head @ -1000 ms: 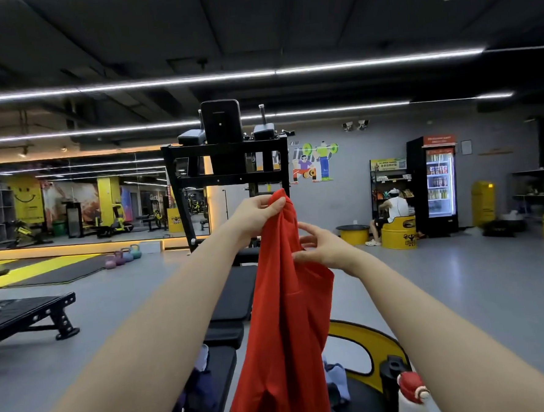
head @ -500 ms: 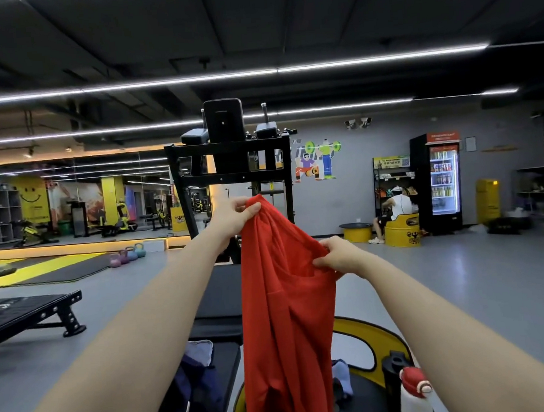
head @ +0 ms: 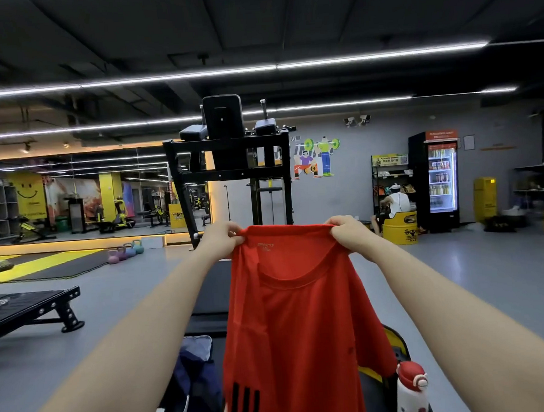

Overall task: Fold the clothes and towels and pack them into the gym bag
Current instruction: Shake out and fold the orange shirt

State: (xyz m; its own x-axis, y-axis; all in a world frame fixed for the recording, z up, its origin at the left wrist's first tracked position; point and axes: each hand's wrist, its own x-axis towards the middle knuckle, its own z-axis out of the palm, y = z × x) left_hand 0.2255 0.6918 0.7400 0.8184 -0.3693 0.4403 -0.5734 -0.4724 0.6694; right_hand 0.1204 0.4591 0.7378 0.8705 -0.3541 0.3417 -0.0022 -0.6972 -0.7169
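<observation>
At six o'clock a white bottle with a red cap (head: 412,391) is standing just beside the hanging red T-shirt (head: 298,325), with a dark blue garment (head: 195,376) at seven. You are holding the shirt up at arm's length, your left hand (head: 220,240) and right hand (head: 350,234) each pinching a shoulder. At twelve o'clock a black dip station (head: 230,163) is standing beyond.

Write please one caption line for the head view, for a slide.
Left hand and right hand hold a red T-shirt up by its shoulders in a gym.
</observation>
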